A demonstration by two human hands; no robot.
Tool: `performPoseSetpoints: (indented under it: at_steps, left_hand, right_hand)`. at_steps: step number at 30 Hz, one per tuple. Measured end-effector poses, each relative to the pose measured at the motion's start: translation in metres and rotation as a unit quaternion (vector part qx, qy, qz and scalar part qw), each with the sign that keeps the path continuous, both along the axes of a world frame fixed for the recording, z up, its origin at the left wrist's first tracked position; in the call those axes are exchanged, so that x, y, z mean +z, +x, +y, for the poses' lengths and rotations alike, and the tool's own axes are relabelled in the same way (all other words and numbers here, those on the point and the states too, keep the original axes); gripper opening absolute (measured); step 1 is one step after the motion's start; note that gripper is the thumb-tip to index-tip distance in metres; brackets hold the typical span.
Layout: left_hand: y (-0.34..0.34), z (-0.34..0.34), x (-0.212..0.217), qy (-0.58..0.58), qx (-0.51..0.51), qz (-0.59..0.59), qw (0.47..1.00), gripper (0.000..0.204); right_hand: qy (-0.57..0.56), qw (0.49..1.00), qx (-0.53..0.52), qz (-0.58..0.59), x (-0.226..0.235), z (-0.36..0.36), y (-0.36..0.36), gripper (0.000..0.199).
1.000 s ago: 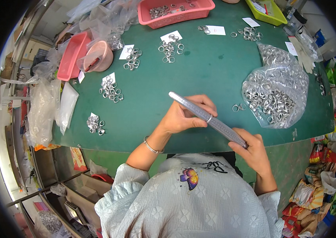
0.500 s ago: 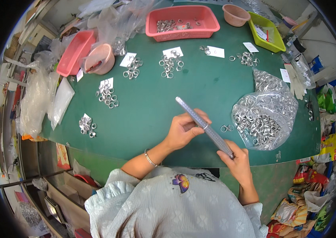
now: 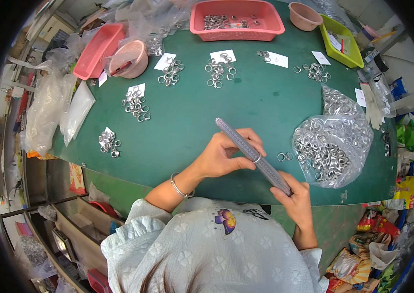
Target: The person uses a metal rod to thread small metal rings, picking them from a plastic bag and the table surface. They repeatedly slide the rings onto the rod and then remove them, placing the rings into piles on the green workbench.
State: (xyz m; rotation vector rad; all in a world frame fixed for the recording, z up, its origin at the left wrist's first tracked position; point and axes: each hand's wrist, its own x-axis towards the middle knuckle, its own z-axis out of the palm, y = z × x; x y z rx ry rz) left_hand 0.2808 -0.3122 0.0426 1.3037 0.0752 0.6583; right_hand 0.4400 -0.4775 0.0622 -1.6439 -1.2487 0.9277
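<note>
My right hand (image 3: 296, 199) grips the thick lower end of a grey ring sizing stick (image 3: 271, 173) with marked graduations. The stick slants up to the left over the near part of the table. A silver ring (image 3: 258, 158) sits around it, a little below its middle. My left hand (image 3: 220, 157), with a bangle at the wrist, is closed at the stick, its thumb and fingertips at the ring. To the right of the stick lie a few loose rings (image 3: 285, 156), beside a clear plastic bag (image 3: 334, 151) full of rings.
Several ring piles (image 3: 136, 105) lie with white paper slips (image 3: 277, 59) across the green table (image 3: 182, 122). At the back stand a pink basket (image 3: 236, 35), a round pink bowl (image 3: 305, 17) and a green basket (image 3: 341, 51). Gloves (image 3: 374, 105) lie at the right edge.
The view has shifted slightly, so the table's things appear higher and mostly further right. Both hands keep their hold, with the ring still around the stick.
</note>
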Motion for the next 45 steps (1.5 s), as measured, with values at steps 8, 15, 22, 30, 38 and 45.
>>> performPoseSetpoints:
  at_steps: [8, 15, 22, 30, 38, 45]
  left_hand:
    - [-0.001, 0.003, -0.002, -0.036, 0.005, 0.0, 0.999, 0.026]
    - [-0.005, -0.002, -0.02, -0.093, 0.002, -0.013, 0.996, 0.021]
    - [-0.014, -0.021, -0.036, -0.129, 0.068, -0.014, 0.989, 0.02]
    - [-0.015, -0.031, -0.055, -0.126, 0.132, 0.027, 0.983, 0.021]
    - [-0.022, -0.027, -0.047, -0.156, 0.074, 0.004, 0.985, 0.02]
    - [-0.024, -0.036, -0.041, -0.112, 0.166, -0.043, 0.979, 0.018]
  right_hand:
    - [0.003, 1.0, 0.0, -0.005, 0.003, 0.006, -0.002, 0.029]
    - [0.011, 0.996, -0.022, -0.084, -0.011, 0.005, -0.009, 0.029]
    - [-0.059, 0.995, -0.005, -0.085, -0.02, 0.005, -0.012, 0.021]
    - [-0.081, 0.991, 0.029, -0.107, -0.029, 0.007, -0.011, 0.017]
    - [-0.115, 0.992, 0.048, -0.035, -0.024, 0.008, -0.004, 0.018]
    - [-0.063, 0.99, 0.055, -0.111, -0.023, 0.012, -0.009, 0.017]
